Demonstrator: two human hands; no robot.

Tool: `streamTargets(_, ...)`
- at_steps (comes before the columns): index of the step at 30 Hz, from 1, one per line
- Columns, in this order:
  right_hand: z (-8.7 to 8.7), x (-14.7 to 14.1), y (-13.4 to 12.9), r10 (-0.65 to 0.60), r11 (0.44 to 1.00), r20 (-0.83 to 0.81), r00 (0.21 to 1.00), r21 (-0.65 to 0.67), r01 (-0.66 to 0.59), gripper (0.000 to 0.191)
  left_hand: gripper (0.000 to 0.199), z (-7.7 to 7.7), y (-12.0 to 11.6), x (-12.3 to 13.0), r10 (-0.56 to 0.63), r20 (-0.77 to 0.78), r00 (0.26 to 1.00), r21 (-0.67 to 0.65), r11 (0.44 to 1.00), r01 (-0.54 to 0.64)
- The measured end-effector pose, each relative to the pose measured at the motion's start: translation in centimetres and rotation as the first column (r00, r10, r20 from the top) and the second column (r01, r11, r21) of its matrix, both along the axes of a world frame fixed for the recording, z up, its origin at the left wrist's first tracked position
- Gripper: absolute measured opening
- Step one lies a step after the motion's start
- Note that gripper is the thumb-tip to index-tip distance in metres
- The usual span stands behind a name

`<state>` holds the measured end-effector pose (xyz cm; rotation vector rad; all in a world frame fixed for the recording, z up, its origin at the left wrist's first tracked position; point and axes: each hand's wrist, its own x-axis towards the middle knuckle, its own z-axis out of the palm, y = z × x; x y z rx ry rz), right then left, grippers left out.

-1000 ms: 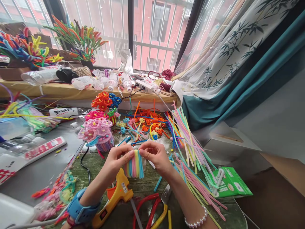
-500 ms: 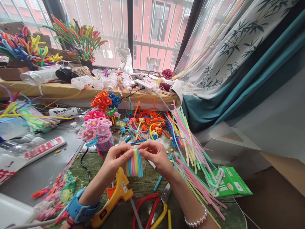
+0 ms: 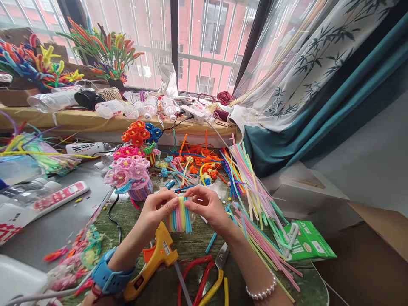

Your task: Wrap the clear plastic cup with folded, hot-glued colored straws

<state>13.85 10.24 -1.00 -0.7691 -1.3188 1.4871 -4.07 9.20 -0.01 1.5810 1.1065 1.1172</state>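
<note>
A small cup-like piece covered in upright pastel pipe cleaners (image 3: pixel 179 219) hangs between my hands above the green table. My left hand (image 3: pixel 161 207) pinches its upper left edge, with a blue watch on the wrist. Thumb and fingers of my right hand (image 3: pixel 204 204) close on its upper right edge. Below it lies a yellow glue gun (image 3: pixel 161 259), and to the right of that are scissors with red and yellow handles (image 3: pixel 212 282). A pot of pink pipe-cleaner flowers (image 3: pixel 140 189) stands beyond my left hand.
Loose pastel pipe cleaners (image 3: pixel 255 204) spread along the right, beside a green packet (image 3: pixel 310 242). Orange flower pieces (image 3: pixel 204 157) lie farther back. Plastic bottles (image 3: pixel 110 109) and a power strip (image 3: pixel 193 114) rest on the sill. A black cable (image 3: pixel 113 219) crosses the left side.
The pastel piece has tilted slightly, its lower edge now a little higher. Both hands keep their hold, with only small finger shifts.
</note>
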Motion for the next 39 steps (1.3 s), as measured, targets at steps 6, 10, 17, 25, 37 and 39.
streamTargets(6, 0.3, -0.1, 0.0, 0.028, 0.999, -0.009, 1.0, -0.024, -0.028, 0.036, 0.034, 0.0, 0.0, 0.1, 0.021, 0.04, 0.999, -0.014, 1.0, -0.021)
streamTargets(10, 0.4, 0.1, -0.1, 0.053, 0.999, 0.026, 0.998, -0.014, -0.053, 0.041, 0.035, 0.1, 0.0, 0.2, 0.037, 0.097, 0.995, -0.057, 0.998, -0.031)
streamTargets(17, 0.3, 0.7, 0.0, 0.148, 0.987, 0.104, 0.983, 0.049, -0.154, 0.052, 0.034, 0.0, 0.0, 0.1, 0.044, 0.153, 0.987, -0.095, 0.995, -0.03)
streamTargets(25, -0.2, 1.0, 0.3, 0.187, 0.965, 0.171, 0.967, 0.153, -0.213, 0.062, 0.036, 0.3, 0.0, 0.2, 0.072, 0.193, 0.978, -0.135, 0.99, -0.047)
streamTargets(37, -0.2, 1.1, 0.4, 0.123, 0.946, 0.255, 0.959, 0.261, -0.191, 0.067, 0.035, 0.3, 0.0, 0.2, 0.055, 0.186, 0.981, -0.146, 0.989, -0.028)
streamTargets(39, -0.2, 0.9, 0.4, 0.132, 0.956, 0.238, 0.962, 0.228, -0.187, 0.066, 0.037, 0.2, 0.0, 0.1, 0.05, 0.178, 0.983, -0.134, 0.991, -0.026)
